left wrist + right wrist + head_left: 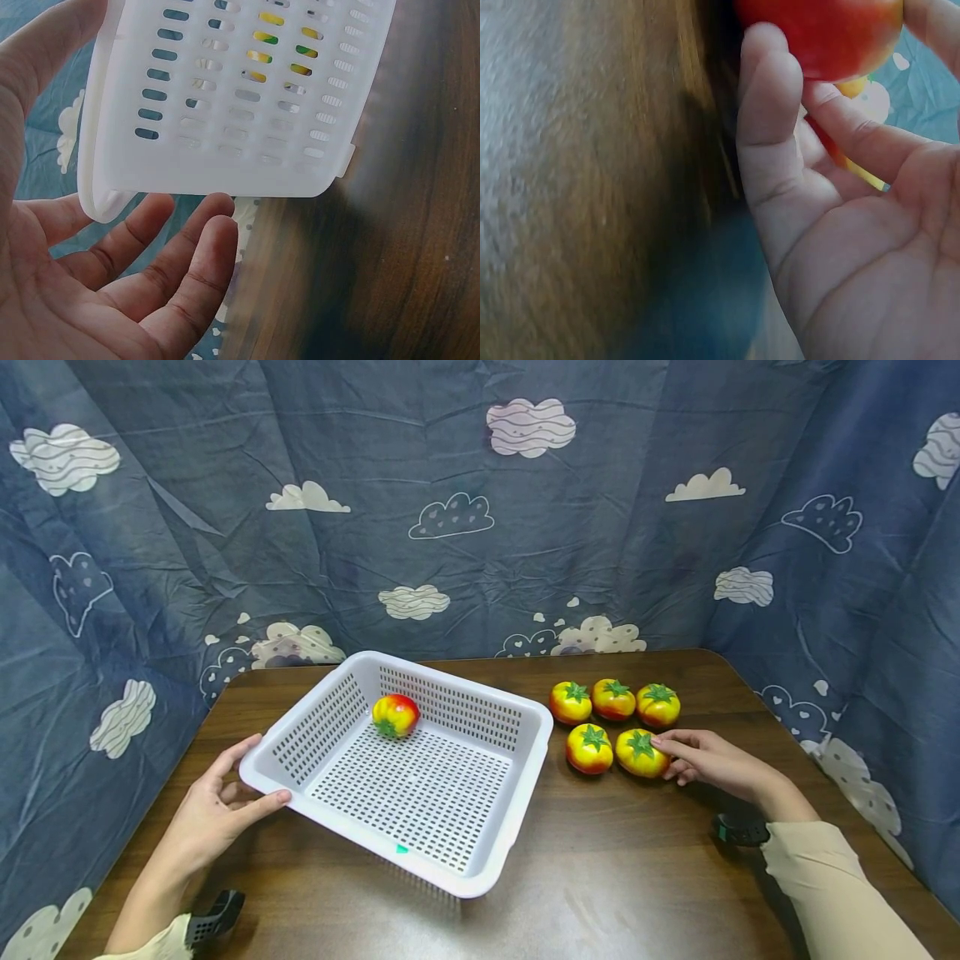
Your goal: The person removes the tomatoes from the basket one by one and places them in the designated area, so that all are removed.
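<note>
A white perforated plastic basket (420,777) stands on the table at a slant, left of the middle. My left hand (206,818) grips its left corner, the thumb on the front rim and the index finger at the left rim. In the left wrist view the other fingers (202,262) are spread below the basket wall (225,161). One red and yellow tomato (396,716) lies inside, at the back left. My right hand (712,764) holds a yellow tomato (642,754) with a green leafy top, thumb above and fingers curled at its side. Its red underside (829,37) shows in the right wrist view.
Beside the held tomato is another tomato (589,749). Behind them stand a left tomato (570,703), a middle tomato (613,700) and a right tomato (657,706) in a row. A blue cloud-patterned curtain (450,568) hangs round the brown wooden table (600,877).
</note>
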`<state>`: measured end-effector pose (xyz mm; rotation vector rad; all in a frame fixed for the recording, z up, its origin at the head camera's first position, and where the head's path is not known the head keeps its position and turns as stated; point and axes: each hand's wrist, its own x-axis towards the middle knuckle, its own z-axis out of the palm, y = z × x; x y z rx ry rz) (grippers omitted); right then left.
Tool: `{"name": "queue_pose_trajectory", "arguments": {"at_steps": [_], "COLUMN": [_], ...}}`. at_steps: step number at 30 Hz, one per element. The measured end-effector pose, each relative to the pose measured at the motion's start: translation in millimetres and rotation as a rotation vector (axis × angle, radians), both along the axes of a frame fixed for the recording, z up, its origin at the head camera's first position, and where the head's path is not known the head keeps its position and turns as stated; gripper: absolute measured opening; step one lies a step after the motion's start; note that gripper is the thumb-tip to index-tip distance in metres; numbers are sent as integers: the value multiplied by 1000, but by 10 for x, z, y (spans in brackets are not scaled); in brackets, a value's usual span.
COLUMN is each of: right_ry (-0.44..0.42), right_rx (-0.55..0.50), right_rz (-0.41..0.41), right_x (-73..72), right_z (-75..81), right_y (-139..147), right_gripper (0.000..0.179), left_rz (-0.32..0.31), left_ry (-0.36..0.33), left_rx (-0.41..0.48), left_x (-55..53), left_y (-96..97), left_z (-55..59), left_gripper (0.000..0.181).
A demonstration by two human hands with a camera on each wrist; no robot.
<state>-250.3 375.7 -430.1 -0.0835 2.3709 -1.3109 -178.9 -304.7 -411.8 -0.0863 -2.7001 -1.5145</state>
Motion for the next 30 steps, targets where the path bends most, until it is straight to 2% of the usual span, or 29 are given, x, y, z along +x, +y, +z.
{"name": "queue_pose_trajectory", "arguments": {"at_steps": [6,30], "right_ry": [12,27], "right_rx": [30,-11], "right_rz": [-7,13], "right_x": [-22,-56], "right_z": [12,26], "right_y": [-47,-19], "right_gripper": [71,69], "left_rz": [3,4], "left_ry": [-21,-23], "left_rx": [12,21], "left_x": [0,1], "left_y": [-1,3], "left_z": [0,3], "left_gripper": [99,98]}}
